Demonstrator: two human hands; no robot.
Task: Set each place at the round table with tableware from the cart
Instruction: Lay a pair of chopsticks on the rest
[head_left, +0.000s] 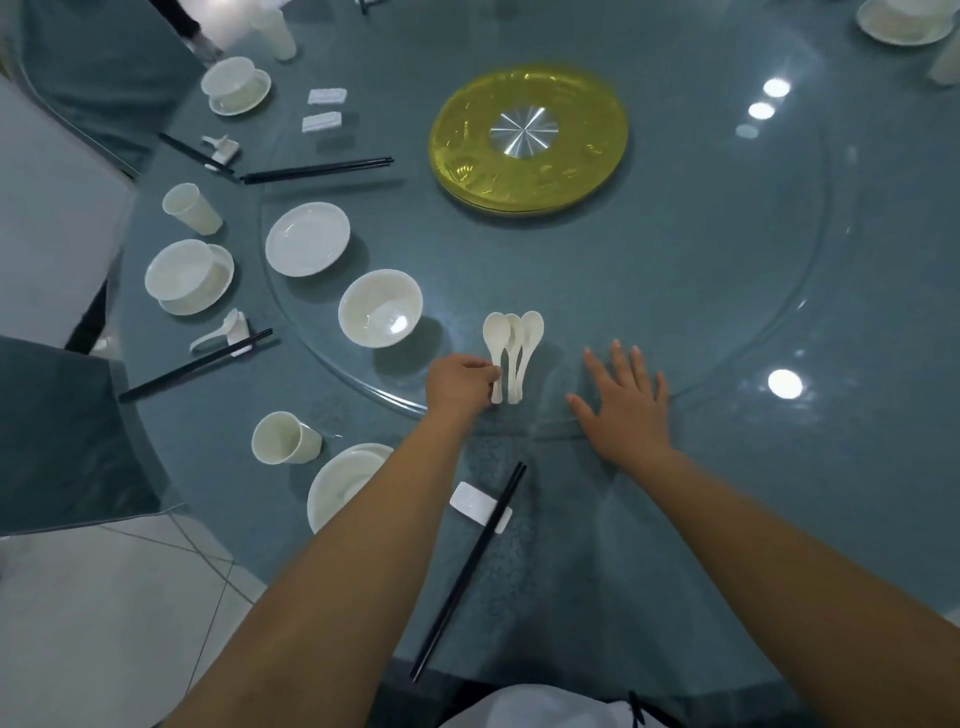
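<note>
Three white spoons (511, 356) lay bunched near the glass turntable's (727, 332) near edge. The left hand (460, 382) apparently pinched one handle; the right hand (626, 410) rested flat beside them, fingers spread.

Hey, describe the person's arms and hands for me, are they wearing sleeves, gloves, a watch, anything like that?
Both forearms are bare as far as the frame shows: no sleeves reach them. The left hand and the right hand have no gloves, and no watch, bracelet or ring is visible on either. At the bottom edge, a bit of white garment with a dark cord shows at the person's body.
</note>
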